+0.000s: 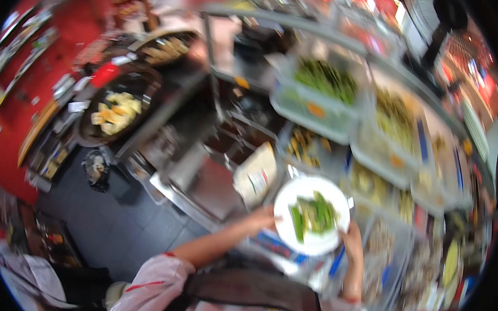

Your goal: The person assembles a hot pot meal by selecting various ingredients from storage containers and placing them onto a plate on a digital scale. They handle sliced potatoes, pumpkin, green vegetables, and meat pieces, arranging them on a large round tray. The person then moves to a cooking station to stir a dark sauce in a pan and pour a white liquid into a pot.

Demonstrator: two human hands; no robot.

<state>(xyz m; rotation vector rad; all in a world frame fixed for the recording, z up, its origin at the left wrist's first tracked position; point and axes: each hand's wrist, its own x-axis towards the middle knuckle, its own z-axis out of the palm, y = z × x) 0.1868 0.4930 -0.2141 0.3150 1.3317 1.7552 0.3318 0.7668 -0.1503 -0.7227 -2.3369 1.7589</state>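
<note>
A round white plate (pixel 287 197) is held level in front of my chest, with green vegetable pieces (pixel 321 210) lying in its middle. My left hand (pixel 265 218) grips the plate's left rim, and my right hand (pixel 352 240) grips its lower right rim. Just left of the plate stands a pale bag (pixel 257 173) with a printed label. Past the plate's far edge is a container of dark and yellow pieces (pixel 303 146). The picture is blurred, so finger detail is hard to make out.
Clear plastic tubs of green vegetables (pixel 317 112) and paler vegetables (pixel 383 158) stand ahead on the right. Bagged food fills a tub (pixel 379 268) by my right arm. At left are a dark bowl (pixel 84 133) of yellow pieces and a basket (pixel 188 34). Another person's sleeve (pixel 43 275) shows lower left.
</note>
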